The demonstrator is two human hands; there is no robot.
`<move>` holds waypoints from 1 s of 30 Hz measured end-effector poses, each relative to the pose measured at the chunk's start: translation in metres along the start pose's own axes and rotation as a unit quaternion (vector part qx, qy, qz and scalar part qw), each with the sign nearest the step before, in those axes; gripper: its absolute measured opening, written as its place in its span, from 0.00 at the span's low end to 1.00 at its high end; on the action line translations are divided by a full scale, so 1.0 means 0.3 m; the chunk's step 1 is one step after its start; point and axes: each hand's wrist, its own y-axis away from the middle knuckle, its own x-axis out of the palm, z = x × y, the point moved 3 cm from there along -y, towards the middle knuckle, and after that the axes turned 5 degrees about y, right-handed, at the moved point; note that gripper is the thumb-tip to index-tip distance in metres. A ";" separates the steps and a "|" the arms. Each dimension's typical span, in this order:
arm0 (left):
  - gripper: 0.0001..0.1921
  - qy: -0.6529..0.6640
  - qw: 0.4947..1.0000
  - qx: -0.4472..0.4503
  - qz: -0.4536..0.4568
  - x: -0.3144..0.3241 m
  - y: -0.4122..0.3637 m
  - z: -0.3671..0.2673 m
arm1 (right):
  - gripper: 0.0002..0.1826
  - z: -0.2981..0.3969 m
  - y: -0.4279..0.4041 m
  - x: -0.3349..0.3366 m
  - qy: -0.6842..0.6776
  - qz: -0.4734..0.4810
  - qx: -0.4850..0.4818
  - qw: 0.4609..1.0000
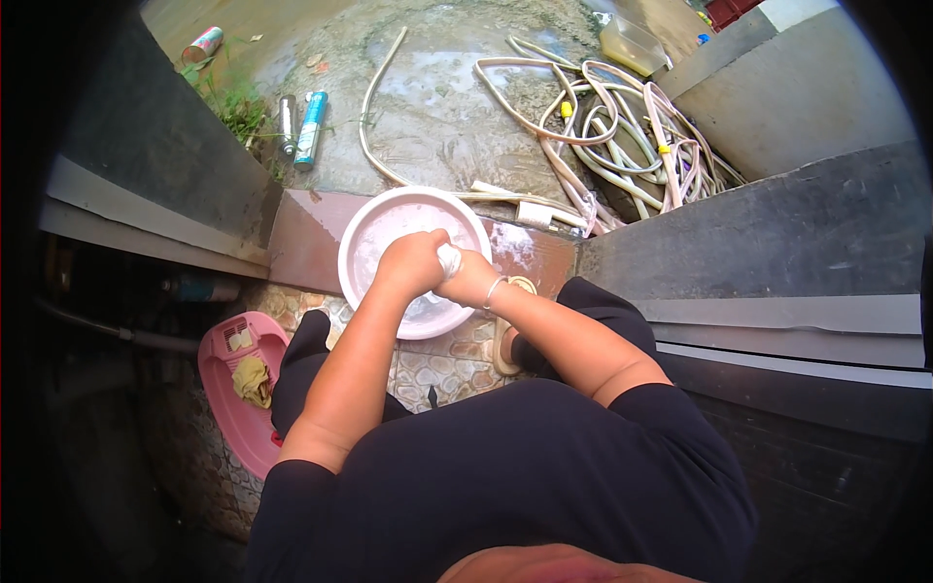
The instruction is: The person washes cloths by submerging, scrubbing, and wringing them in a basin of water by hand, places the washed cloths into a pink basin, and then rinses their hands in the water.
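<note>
A round pale pink basin (351, 291) holding water stands in front of me, between my knees. Above it, both hands are closed around a bunched white cloth (448, 259). My left hand (412, 264) grips one side of the cloth, knuckles up. From the right, my right hand (470, 280) grips the same cloth, close against the left, with a silver bangle on the wrist. Most of the cloth is hidden inside my fingers. Something whitish shows under my hands in the basin, too covered to make out.
On my left lies a pink plastic washboard tub (219, 408) with a yellowish cloth (252, 381) in it. Beyond the doorstep (302, 226), a tangled hose (619, 138) lies at right and spray cans (311, 131) at left. Dark door panels (787, 233) flank both sides.
</note>
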 end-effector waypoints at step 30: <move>0.18 0.235 0.955 0.183 0.002 -0.005 0.002 -0.014 | 0.15 -0.104 -0.039 0.030 -0.487 0.308 -0.014 0.817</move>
